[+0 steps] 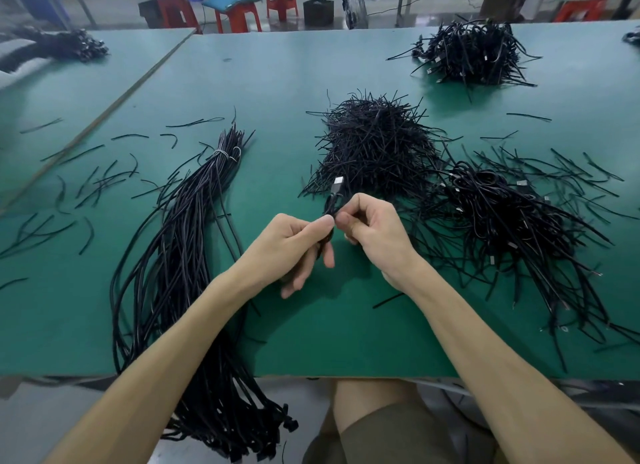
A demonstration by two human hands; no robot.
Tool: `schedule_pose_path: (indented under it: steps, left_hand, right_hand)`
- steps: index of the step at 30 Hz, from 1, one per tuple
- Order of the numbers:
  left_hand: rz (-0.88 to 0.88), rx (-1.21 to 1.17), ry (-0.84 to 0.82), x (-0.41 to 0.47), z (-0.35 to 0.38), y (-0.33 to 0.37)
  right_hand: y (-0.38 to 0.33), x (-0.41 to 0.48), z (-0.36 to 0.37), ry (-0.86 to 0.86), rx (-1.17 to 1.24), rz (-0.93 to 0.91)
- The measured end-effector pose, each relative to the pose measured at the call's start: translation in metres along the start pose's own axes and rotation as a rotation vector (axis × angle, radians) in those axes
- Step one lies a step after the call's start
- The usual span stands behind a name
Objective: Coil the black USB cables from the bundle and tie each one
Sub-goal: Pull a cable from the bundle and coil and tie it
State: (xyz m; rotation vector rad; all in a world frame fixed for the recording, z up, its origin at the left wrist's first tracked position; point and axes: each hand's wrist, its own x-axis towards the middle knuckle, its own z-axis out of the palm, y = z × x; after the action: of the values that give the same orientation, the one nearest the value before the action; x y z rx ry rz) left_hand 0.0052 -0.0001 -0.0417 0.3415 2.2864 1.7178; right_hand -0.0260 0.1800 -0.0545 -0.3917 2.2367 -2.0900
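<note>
Above the matte green worktop [311, 325], the left hand [291, 245] and right hand [375, 231] meet. The fingers [360, 204] of both are clamped on a small coiled black cable [330, 205], its silvery rectangular plug [337, 185] poking up. The long glossy bundle [183, 242] lies to the left, and a spiky heap of thin ties [377, 145] lies beyond.

A single head-worn view looks forward and down from the near edge of the green table [311, 342], close above it, with the floor and stools [239, 13] beyond its far edge.
</note>
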Motion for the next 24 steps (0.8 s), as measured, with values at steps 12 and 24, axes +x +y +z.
schedule_pose_path:
  steps: [12,24]
  left_hand:
    - [-0.048,-0.153,-0.040,0.0030,-0.0055,-0.0005]
    - [0.004,-0.029,0.155,0.0046,-0.0011,-0.0064]
  right_hand:
    - [0.0030,0.0019,0.0006,0.005,0.034,-0.060]
    - [-0.0008,-0.0010,0.0077,0.095,-0.296,-0.236]
